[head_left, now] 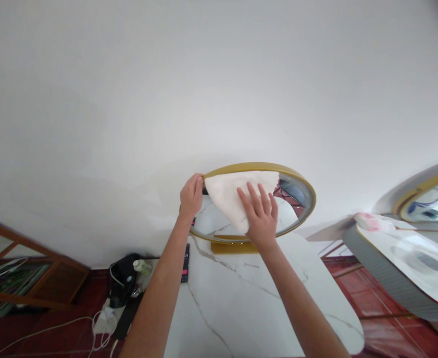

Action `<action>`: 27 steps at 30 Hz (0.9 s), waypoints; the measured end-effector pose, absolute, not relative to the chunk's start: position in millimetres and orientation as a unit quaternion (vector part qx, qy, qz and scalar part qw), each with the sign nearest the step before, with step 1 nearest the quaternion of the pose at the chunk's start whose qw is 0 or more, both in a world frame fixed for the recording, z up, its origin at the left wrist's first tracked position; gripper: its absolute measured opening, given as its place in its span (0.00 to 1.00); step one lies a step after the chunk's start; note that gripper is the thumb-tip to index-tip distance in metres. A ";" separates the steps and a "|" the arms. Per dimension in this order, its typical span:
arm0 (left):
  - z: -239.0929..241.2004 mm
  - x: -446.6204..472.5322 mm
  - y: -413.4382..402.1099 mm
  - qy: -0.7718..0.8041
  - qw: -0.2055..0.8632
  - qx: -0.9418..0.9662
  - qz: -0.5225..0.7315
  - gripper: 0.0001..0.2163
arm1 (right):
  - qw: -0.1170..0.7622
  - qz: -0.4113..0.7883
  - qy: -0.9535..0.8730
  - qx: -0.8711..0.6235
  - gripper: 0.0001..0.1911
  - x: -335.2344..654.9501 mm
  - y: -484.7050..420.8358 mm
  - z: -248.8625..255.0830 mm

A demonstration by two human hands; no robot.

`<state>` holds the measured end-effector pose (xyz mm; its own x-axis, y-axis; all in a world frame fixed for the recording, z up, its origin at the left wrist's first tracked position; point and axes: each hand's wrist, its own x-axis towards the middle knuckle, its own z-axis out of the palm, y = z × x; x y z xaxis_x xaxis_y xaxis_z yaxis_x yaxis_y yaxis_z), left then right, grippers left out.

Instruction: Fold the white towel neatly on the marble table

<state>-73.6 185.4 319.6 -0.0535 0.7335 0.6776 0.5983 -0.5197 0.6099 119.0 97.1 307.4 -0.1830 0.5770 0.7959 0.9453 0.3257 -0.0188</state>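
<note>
A round mirror with a gold frame (301,180) stands on a gold base at the back of a white marble table (241,293), against a white wall. My left hand (191,195) grips the frame's upper left edge, fingers curled round it. My right hand (261,215) lies flat with fingers spread, pressing a white cloth (226,191) against the mirror glass. The cloth covers the upper left part of the glass.
A small dark digital clock (185,262) stands at the table's left edge. On the red floor to the left lie a black device (122,278), white cables and a wooden frame (28,258). At the right stands a second table (398,258) with another gold mirror (428,196).
</note>
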 end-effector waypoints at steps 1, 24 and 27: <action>319.9 -73.9 185.0 0.486 0.063 0.686 0.537 0.17 | 0.391 -0.270 -0.709 -0.521 0.32 119.8 96.4 311.5; 318.4 -75.3 188.1 0.476 0.062 0.687 0.546 0.17 | 0.099 -0.133 -0.840 -0.516 0.39 91.0 110.7 175.5; 319.3 -74.1 188.1 0.472 0.057 0.684 0.554 0.17 | 0.098 -0.127 -0.841 -0.518 0.39 91.2 112.5 162.8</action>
<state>-74.1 188.1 319.3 -0.0585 0.7090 0.7028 0.5822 -0.5477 0.6009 91.2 112.5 162.8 -0.4451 0.8452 0.2959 0.8949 0.4321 0.1118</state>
